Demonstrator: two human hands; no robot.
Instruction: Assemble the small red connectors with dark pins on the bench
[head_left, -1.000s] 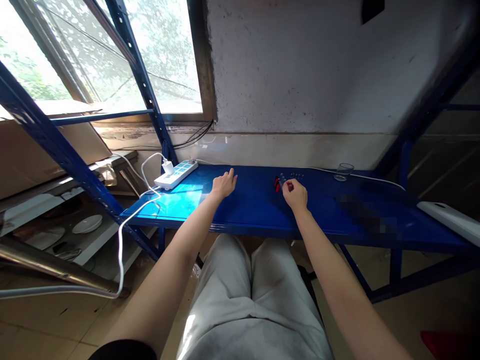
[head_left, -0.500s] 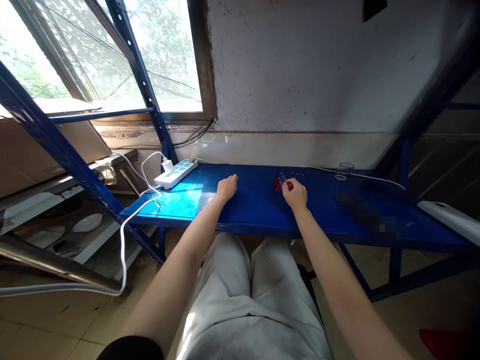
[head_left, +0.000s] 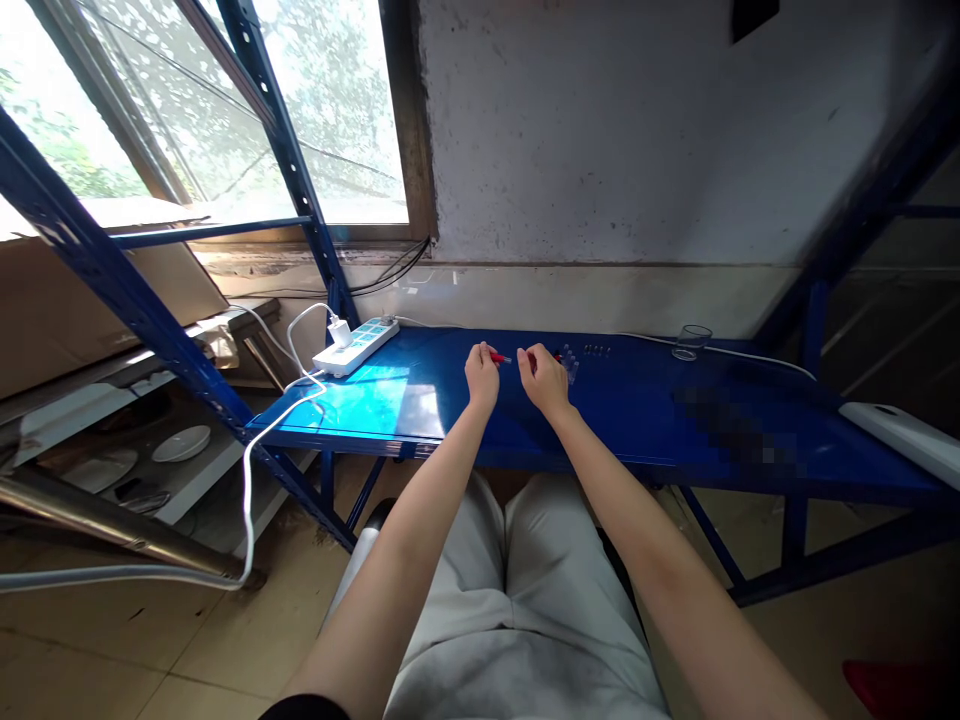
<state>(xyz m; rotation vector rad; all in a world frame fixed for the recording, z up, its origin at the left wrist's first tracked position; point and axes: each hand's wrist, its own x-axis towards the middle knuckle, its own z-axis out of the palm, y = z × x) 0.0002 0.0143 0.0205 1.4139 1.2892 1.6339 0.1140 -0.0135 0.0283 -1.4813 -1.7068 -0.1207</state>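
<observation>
My left hand (head_left: 482,378) is closed on a slim red piece (head_left: 498,357) with a clear or metallic tip that points right. Close by on the right, my right hand (head_left: 546,382) is curled, and a bit of a dark red piece (head_left: 532,362) shows within its fingers; its exact kind is too small to tell. A narrow gap separates the two hands over the blue tabletop (head_left: 450,430). Just beyond the right hand lie several small clear plastic pieces (head_left: 570,362), with a red bit partly hidden by the fingers. Several tiny metallic pieces (head_left: 597,350) stand or lie farther right.
A white power strip (head_left: 355,347) with a plugged-in charger sits at the left, its cable running off the table edge. A clear glass (head_left: 691,342) stands at the back right. A white object (head_left: 904,440) lies at the right end. Blue metal posts (head_left: 281,130) frame the table.
My left hand has moved right and now holds the red piece with its tip showing. My right hand has shifted left, away from the small clear pieces, towards the left hand.
</observation>
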